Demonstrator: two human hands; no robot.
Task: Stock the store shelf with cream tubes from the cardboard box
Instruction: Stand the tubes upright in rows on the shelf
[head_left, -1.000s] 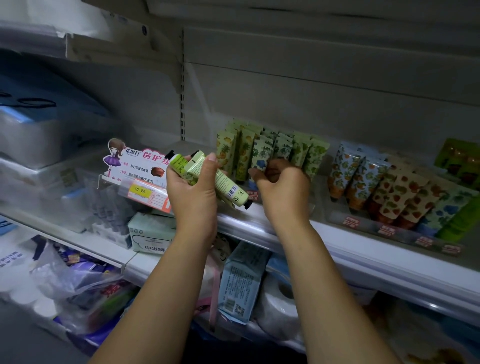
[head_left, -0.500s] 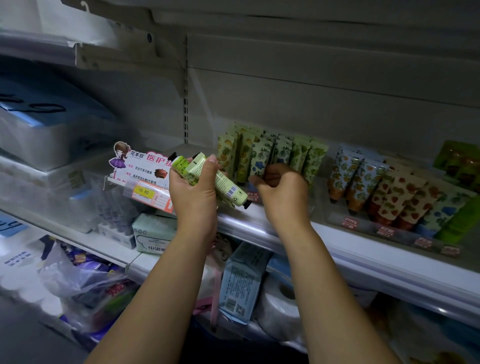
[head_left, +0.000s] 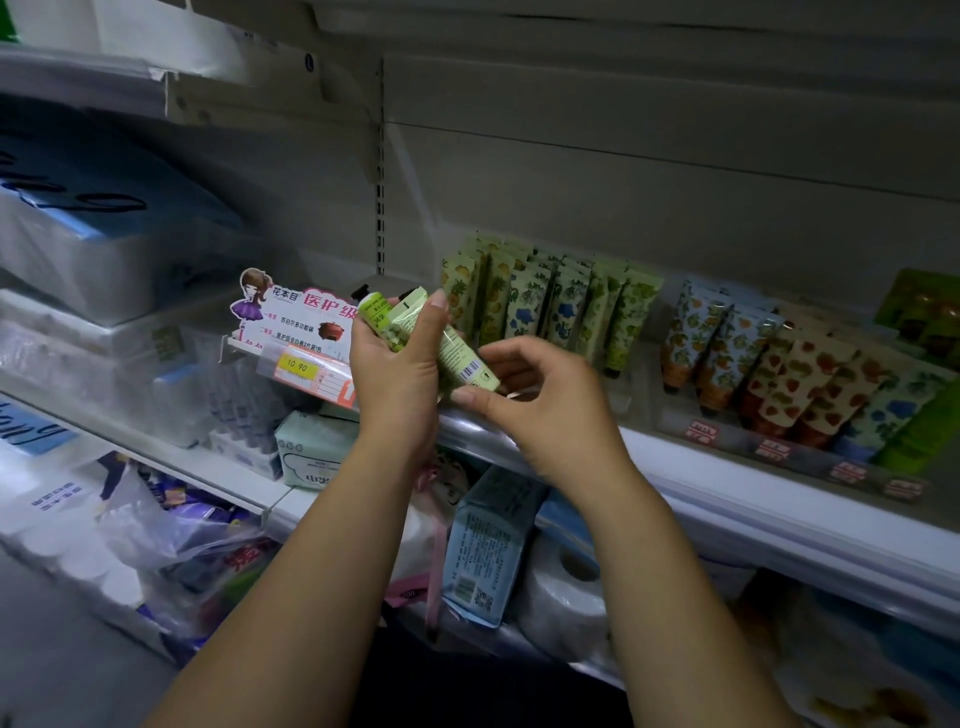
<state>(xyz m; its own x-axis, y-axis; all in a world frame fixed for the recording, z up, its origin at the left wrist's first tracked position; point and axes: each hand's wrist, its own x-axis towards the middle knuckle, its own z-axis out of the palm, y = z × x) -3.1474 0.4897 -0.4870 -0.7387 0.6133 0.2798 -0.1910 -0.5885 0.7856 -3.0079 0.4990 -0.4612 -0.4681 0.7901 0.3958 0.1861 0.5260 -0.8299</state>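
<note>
My right hand (head_left: 540, 400) has come back from the shelved row to the lower end of the cream tubes (head_left: 457, 353) bunched in my left hand (head_left: 400, 374), so I judge one tube is placed and the next is due. The left hand grips the bunch firmly. The right's thumb and curled fingers bracket the nearest tube's end; whether they already pinch it I cannot tell. Beyond, the stocked row (head_left: 550, 301) stands upright on the shelf (head_left: 779, 483).

Left hand (head_left: 400, 374) and right hand (head_left: 550, 410) bare, forearms bare to frame edge (thumbnails rounded).
</note>
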